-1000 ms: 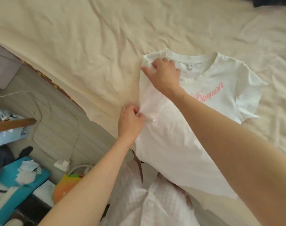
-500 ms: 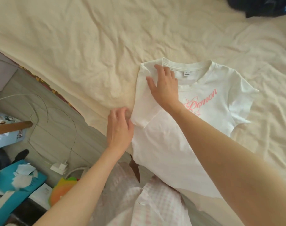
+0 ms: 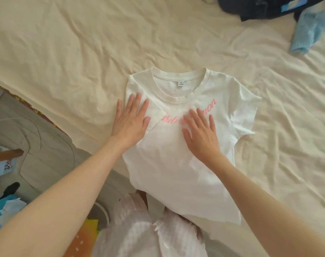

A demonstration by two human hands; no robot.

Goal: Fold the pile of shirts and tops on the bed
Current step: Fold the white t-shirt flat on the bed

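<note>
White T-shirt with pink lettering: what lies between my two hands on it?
In the head view, between left hand and right hand lies the white T-shirt's folded-in sleeve edge and pink lettering.

Both forearms are bare from the wrists back to the lower edge of the view, with no sleeves showing on either. The left hand (image 3: 130, 121) and the right hand (image 3: 201, 132) carry no rings, watch or bracelet; the fingernails are short and unpainted. Below, between the arms, the person wears a light garment (image 3: 139, 229) in a fine pale pink-and-white check, loosely gathered into soft folds and ruffles at the front.
</note>
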